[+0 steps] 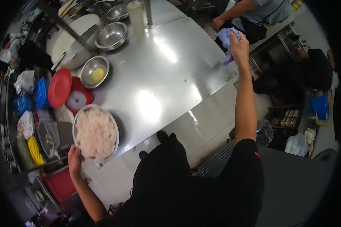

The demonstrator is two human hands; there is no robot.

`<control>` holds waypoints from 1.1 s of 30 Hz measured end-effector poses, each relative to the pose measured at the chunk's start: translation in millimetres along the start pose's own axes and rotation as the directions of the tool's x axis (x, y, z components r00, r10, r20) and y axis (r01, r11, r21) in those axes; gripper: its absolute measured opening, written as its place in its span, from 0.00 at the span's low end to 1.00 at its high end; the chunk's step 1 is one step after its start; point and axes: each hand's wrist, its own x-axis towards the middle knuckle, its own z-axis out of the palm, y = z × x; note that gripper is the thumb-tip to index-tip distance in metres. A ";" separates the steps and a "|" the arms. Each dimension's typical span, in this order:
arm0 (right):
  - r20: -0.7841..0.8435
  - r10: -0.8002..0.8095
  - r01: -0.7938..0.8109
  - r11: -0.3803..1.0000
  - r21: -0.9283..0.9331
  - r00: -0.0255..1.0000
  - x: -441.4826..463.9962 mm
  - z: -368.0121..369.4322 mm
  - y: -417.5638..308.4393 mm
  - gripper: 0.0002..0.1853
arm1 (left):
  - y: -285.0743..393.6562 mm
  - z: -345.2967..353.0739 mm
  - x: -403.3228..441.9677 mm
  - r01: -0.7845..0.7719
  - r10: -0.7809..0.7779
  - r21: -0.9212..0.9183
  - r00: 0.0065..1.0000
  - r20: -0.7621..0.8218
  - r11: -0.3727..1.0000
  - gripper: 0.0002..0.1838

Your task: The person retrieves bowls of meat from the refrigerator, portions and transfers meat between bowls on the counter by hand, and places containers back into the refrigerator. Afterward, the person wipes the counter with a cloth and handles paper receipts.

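My right hand is closed around a crumpled purple-blue cloth, held over the far right end of the steel table. At the table's near left corner is a round bowl heaped with pale pink pieces that look like raw meat or fish. My left hand is at the bowl's lower left rim, its fingers curled against it. A few small bits lie on the table surface.
Beyond the heaped bowl are a red scale, a red plate, a metal bowl with yellow liquid, an empty-looking bowl and a bottle. A person stands past the table's right end; another is at right.
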 end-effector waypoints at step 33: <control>0.062 -0.267 0.274 0.948 -0.161 0.962 10.1 90.5 110.2 0.16 | -10.8 27.8 -19.6 -0.019 -0.021 -0.195 0.979 -0.201 0.981 0.08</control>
